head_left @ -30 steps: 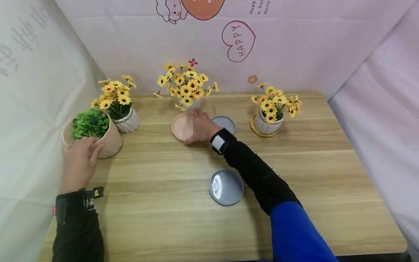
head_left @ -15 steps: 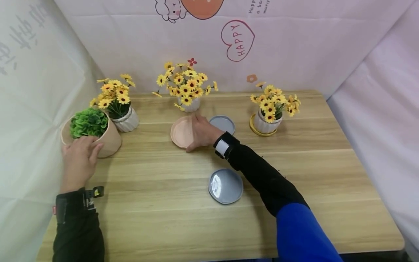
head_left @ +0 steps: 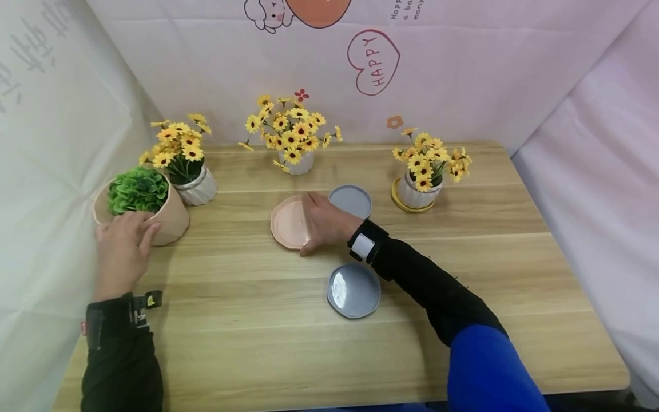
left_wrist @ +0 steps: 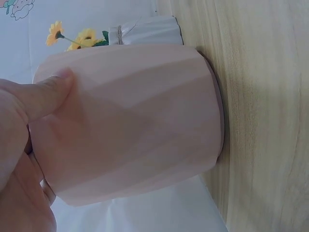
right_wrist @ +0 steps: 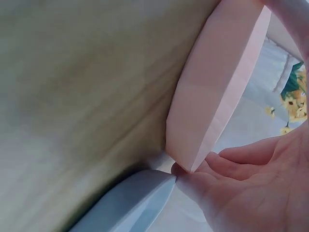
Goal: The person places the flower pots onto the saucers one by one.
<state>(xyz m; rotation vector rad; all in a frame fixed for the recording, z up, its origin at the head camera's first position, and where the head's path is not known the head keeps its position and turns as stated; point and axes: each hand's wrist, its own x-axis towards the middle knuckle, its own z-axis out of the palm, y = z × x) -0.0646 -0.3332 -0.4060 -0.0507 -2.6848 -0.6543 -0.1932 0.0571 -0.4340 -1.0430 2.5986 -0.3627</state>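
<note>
My left hand [head_left: 128, 229] grips the side of a pink pot [head_left: 167, 217] holding a green plant [head_left: 136, 191] at the table's left edge. In the left wrist view my thumb [left_wrist: 46, 94] presses on the pot's faceted wall [left_wrist: 135, 121], and the pot stands on the wood. My right hand [head_left: 314, 223] holds a pink saucer [head_left: 287, 220] by its right rim at mid-table. In the right wrist view the saucer [right_wrist: 217, 82] is tilted off the table with my fingers [right_wrist: 241, 174] at its rim, and a grey saucer [right_wrist: 130, 203] lies just behind.
Three white pots of yellow flowers stand along the back: left [head_left: 199, 189], middle [head_left: 298, 163], and right [head_left: 419, 194] on a yellow saucer [head_left: 397, 201]. One grey saucer [head_left: 350, 200] lies beside my right hand, another [head_left: 353, 290] nearer me. White sheets wall the table [head_left: 247, 343].
My right hand has drawn the pink saucer toward me, away from the middle flower pot. My left hand has stayed on the pink pot.
</note>
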